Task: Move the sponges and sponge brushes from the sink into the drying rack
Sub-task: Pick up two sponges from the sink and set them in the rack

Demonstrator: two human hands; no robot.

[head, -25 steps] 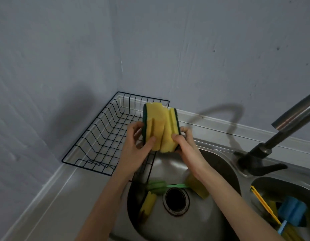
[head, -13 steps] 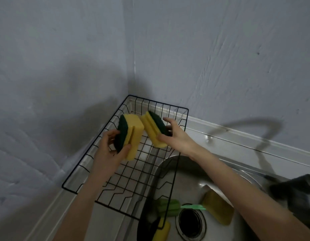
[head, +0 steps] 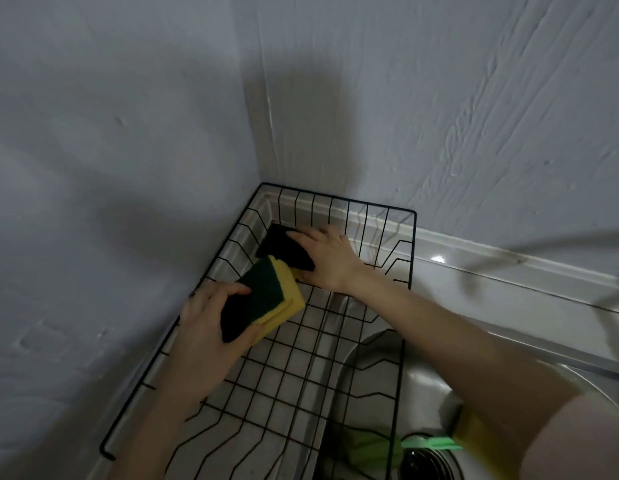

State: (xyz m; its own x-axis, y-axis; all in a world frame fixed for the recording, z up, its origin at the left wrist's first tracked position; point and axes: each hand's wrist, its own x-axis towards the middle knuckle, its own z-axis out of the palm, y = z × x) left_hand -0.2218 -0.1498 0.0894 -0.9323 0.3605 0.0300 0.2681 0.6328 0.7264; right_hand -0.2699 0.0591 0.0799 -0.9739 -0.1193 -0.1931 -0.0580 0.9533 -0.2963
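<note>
Corner rack (head: pixel 411 244): both hands w/ sponges.

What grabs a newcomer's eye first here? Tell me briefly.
Two hands over the black wire rack in the wall corner: the left hand grips a yellow-green sponge, and the right hand presses a second sponge at the far end. A green brush lies in the sink.

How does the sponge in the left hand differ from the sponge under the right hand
The left-hand sponge is gripped by the left hand and tilted above the drying rack; the right-hand sponge lies low in the rack's far corner under the right hand. The left-hand sponge shows its yellow foam plainly; the right-hand sponge shows mostly its dark scouring side. Both are yellow with a dark green scouring layer.
</note>
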